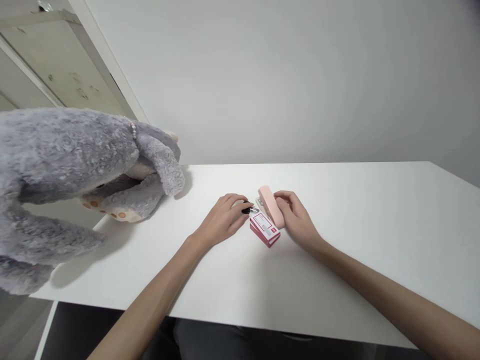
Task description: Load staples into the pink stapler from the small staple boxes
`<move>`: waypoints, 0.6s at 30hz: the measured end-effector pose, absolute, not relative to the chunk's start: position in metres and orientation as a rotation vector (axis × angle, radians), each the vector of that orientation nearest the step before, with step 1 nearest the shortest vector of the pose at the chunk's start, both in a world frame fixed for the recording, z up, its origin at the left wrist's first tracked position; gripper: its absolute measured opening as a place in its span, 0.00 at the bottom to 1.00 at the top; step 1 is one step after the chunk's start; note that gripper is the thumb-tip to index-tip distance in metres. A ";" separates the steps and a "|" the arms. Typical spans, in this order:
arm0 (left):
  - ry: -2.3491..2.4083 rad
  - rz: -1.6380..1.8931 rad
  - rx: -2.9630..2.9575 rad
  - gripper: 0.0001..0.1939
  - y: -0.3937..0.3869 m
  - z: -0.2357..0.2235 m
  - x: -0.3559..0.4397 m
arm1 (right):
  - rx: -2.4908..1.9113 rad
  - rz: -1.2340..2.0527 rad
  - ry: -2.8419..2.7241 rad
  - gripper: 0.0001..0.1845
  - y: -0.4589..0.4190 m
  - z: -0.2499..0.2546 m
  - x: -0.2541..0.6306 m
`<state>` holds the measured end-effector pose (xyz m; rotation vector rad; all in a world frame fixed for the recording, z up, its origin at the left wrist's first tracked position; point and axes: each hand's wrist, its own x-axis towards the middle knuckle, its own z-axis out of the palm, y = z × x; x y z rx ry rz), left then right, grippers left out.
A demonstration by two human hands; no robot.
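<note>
My left hand [227, 220] has its fingers curved round a small black object with a shiny metal end [247, 208], which looks like a binder clip or staple remover. Its exact kind is too small to make out. On the right, my right hand [297, 218] is closed on the side of a pink stapler [270, 205], thumb against its body. Between the hands lie small red and white boxes [265, 225], one stacked askew on another. The metal end reaches over the upper edge of the top box, and the stapler stands close along its right side.
A large grey plush toy [75, 155] leans across the left end of the white table [337, 295]. Behind the table rises a plain wall [281, 80]. A pale cabinet [56, 60] stands at the back left.
</note>
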<state>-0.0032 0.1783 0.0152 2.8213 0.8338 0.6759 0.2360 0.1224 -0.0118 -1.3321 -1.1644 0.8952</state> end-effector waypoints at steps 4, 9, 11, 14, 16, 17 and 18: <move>0.904 0.679 2.748 0.15 0.178 0.017 -0.005 | -1.345 0.893 -1.172 0.23 0.121 -0.011 0.236; 1.044 0.689 2.652 0.12 0.179 0.013 -0.007 | -1.345 0.887 -1.172 0.22 0.122 -0.013 0.237; 1.113 0.729 2.657 0.12 0.181 0.011 -0.009 | -1.353 0.892 -1.169 0.22 0.122 -0.013 0.237; 1.264 0.761 2.695 0.15 0.187 0.009 -0.016 | -1.356 0.901 -1.169 0.22 0.121 -0.013 0.237; 1.402 0.756 2.700 0.17 0.193 0.007 -0.022 | -1.359 0.910 -1.171 0.22 0.120 -0.013 0.238; 1.474 0.758 2.690 0.17 0.195 0.006 -0.025 | -1.362 0.916 -1.173 0.23 0.119 -0.013 0.238; 1.539 0.769 2.678 0.17 0.197 0.005 -0.028 | -1.364 0.920 -1.174 0.23 0.119 -0.012 0.237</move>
